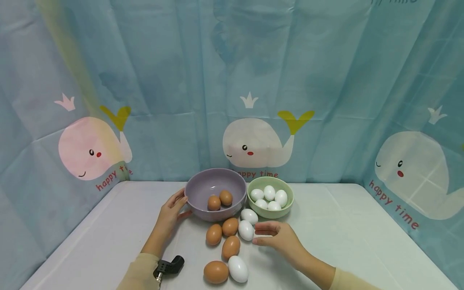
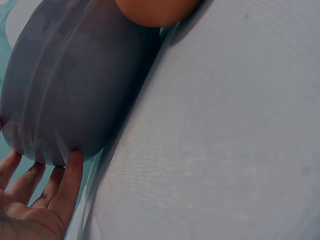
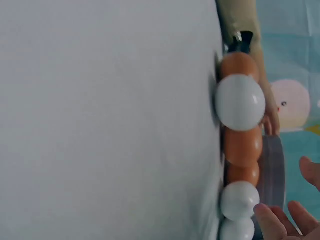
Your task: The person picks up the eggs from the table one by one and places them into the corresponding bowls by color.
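Note:
Against the left side of a purple bowl rests my left hand; the left wrist view shows its fairly straight fingers touching the outer wall. Two brown eggs lie inside that bowl. My right hand is just right of a white egg, thumb and fingers apart and nothing between them. Another white egg lies behind that one. A light green bowl on the right holds several white eggs.
Several brown eggs lie loose in front of the purple bowl, with a third white egg nearest the front. A black strap mount sits on the left wrist. Behind the white table hangs a blue whale-print curtain.

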Demonstrator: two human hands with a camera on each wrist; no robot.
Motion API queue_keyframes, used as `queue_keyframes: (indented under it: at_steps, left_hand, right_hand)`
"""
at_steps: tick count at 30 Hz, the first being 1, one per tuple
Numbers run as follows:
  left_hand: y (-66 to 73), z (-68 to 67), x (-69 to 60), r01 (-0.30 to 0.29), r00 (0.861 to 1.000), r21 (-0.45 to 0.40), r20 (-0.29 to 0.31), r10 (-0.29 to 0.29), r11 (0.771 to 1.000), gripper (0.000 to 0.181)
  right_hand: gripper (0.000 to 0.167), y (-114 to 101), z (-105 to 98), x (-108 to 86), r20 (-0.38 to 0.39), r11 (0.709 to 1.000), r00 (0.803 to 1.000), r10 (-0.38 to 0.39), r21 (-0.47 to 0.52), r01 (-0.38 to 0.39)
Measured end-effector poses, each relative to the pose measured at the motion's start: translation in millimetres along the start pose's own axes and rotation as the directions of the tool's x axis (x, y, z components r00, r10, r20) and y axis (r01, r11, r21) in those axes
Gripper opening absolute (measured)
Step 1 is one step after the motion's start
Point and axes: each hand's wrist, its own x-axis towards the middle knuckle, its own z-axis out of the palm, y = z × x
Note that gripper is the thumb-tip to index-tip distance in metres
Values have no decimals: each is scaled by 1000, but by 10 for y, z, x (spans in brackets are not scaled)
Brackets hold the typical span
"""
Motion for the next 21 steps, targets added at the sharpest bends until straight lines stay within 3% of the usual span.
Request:
queue_keyframes:
  at_steps: [12,21]
  left_hand:
    - [-9,6,16,1,1000,-7,-3,-1,1000,61]
    - [1,8,16,13,1000,2,-11,-12,1000,59]
  right_hand:
    - [44,133,147,-175,128,999,992,3,31,-7]
    - [44,140,224,-235,168,999,985,44,22,-49]
